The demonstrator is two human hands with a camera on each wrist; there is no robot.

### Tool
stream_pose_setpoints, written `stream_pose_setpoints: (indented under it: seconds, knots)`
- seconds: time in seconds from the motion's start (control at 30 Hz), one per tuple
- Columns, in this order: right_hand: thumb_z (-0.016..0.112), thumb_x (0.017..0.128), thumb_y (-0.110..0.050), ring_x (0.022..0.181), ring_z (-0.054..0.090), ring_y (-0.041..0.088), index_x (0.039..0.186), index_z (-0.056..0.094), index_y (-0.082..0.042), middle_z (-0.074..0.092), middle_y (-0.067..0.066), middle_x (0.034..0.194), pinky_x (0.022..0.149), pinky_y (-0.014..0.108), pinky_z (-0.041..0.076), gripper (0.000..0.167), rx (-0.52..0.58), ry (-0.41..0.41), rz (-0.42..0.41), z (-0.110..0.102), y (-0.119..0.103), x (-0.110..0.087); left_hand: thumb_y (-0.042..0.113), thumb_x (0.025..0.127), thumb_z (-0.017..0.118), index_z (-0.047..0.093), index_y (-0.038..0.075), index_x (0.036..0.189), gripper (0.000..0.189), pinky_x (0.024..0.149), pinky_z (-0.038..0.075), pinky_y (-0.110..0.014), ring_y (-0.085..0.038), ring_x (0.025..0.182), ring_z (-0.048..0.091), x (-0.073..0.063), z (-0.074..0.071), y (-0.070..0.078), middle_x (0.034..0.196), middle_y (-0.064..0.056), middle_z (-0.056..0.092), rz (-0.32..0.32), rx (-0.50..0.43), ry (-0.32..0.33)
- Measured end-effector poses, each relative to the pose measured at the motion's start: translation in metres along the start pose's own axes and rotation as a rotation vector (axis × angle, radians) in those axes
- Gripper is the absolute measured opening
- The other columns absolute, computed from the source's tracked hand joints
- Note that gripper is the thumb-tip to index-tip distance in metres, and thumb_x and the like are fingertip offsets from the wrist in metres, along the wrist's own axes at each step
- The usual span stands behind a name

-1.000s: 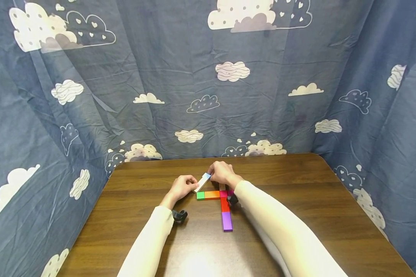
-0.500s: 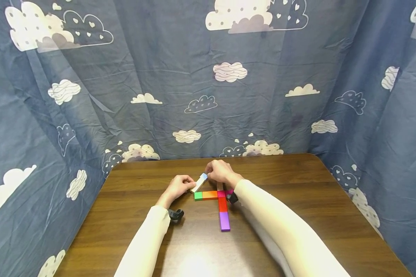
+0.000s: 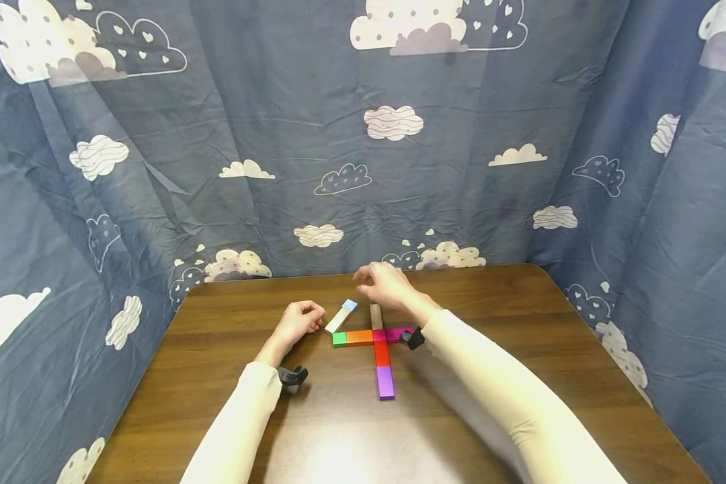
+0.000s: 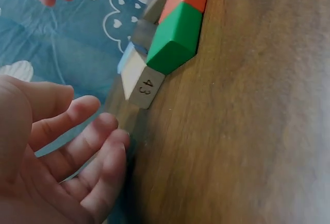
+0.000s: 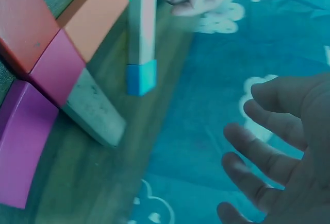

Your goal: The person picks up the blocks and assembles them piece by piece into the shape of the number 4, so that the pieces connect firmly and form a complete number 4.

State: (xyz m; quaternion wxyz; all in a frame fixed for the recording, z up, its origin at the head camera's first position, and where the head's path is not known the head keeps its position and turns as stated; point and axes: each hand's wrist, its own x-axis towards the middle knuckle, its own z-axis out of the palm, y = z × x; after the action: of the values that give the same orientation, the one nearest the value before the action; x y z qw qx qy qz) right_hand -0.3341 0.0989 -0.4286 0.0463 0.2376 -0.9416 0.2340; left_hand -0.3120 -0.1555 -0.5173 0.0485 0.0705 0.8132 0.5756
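Coloured wooden blocks lie on the table in a cross. Its left arm is an orange block ending in a green block; toward me run a red block and a purple block. A magenta block points right and a plain wood block points away. Slanting at upper left lie a pale block, marked with digits, and a light blue block, end to end. My left hand hovers beside the pale block, fingers loosely bent, touching nothing. My right hand is raised beyond the wood block, fingers spread and holding nothing.
The brown wooden table reaches back to a blue cloud-print curtain, which also hangs along both sides. A dark band with a small device sits on my left wrist, and a similar one on my right.
Both hands have let go of the pale and light blue blocks. My left hand has drawn off to the left, my right hand up and away. The plain wood block is now uncovered.
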Motion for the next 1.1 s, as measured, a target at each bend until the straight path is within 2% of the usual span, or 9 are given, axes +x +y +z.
stream_pose_setpoints:
  seconds: [0.13, 0.23, 0.4, 0.6, 0.7, 0.83, 1.1]
  knots:
    - [0.069, 0.09, -0.024, 0.102, 0.065, 0.018, 0.113, 0.075, -0.02, 0.071, -0.003, 0.106, 0.085, 0.042, 0.052, 0.023, 0.013, 0.091, 0.025, -0.016, 0.004, -0.019, 0.014, 0.097, 0.063, 0.072, -0.003, 0.104, 0.02, 0.066, 0.053, -0.029, -0.027, 0.074, 0.068, -0.005, -0.006, 0.008, 0.088, -0.016, 0.071, 0.062, 0.148, 0.052]
    - [0.069, 0.088, -0.021, 0.099, 0.066, 0.019, 0.111, 0.075, -0.018, 0.07, -0.002, 0.103, 0.082, 0.043, 0.053, 0.023, 0.025, 0.128, 0.063, -0.017, 0.012, -0.039, 0.014, 0.096, 0.064, 0.072, -0.001, 0.106, 0.02, 0.069, 0.053, -0.029, -0.028, 0.079, 0.07, -0.015, -0.008, 0.009, 0.093, -0.014, 0.072, 0.078, 0.2, 0.08]
    - [0.075, 0.084, -0.019, 0.1, 0.065, 0.024, 0.112, 0.076, -0.015, 0.07, 0.004, 0.105, 0.084, 0.045, 0.052, 0.029, 0.018, 0.113, 0.069, -0.003, 0.027, -0.07, 0.012, 0.096, 0.064, 0.071, -0.002, 0.108, 0.019, 0.073, 0.056, -0.031, -0.026, 0.082, 0.071, -0.036, -0.011, 0.004, 0.095, -0.013, 0.073, 0.077, 0.198, 0.082]
    - [0.081, 0.078, -0.014, 0.1, 0.066, 0.026, 0.114, 0.076, -0.014, 0.071, 0.007, 0.105, 0.083, 0.046, 0.052, 0.037, 0.051, 0.066, 0.083, 0.014, 0.041, -0.095, 0.018, 0.095, 0.067, 0.074, 0.01, 0.106, 0.015, 0.081, 0.053, -0.04, -0.016, 0.086, 0.067, -0.058, -0.003, 0.005, 0.097, -0.001, 0.073, 0.136, 0.337, 0.109]
    - [0.083, 0.075, -0.013, 0.096, 0.067, 0.025, 0.113, 0.076, -0.014, 0.071, 0.005, 0.101, 0.081, 0.044, 0.052, 0.039, 0.048, 0.062, 0.108, 0.022, 0.049, -0.103, 0.018, 0.095, 0.068, 0.074, 0.012, 0.107, 0.015, 0.084, 0.053, -0.043, -0.016, 0.09, 0.067, -0.067, 0.008, 0.008, 0.104, 0.0, 0.073, 0.174, 0.359, 0.086]
    - [0.086, 0.073, -0.013, 0.089, 0.065, 0.022, 0.108, 0.078, -0.015, 0.069, 0.003, 0.095, 0.076, 0.042, 0.051, 0.037, 0.034, 0.075, 0.129, 0.031, 0.056, -0.108, 0.018, 0.096, 0.067, 0.071, 0.008, 0.113, 0.02, 0.083, 0.055, -0.043, -0.018, 0.091, 0.069, -0.076, 0.021, 0.013, 0.108, -0.004, 0.072, 0.202, 0.337, 0.033]
    - [0.085, 0.073, -0.014, 0.076, 0.057, 0.015, 0.103, 0.079, -0.019, 0.064, 0.0, 0.086, 0.067, 0.038, 0.047, 0.031, 0.037, 0.089, 0.15, 0.044, 0.061, -0.112, 0.016, 0.095, 0.067, 0.07, 0.007, 0.12, 0.027, 0.082, 0.054, -0.04, -0.013, 0.088, 0.069, -0.081, 0.034, 0.012, 0.106, -0.002, 0.073, 0.174, 0.337, 0.04]
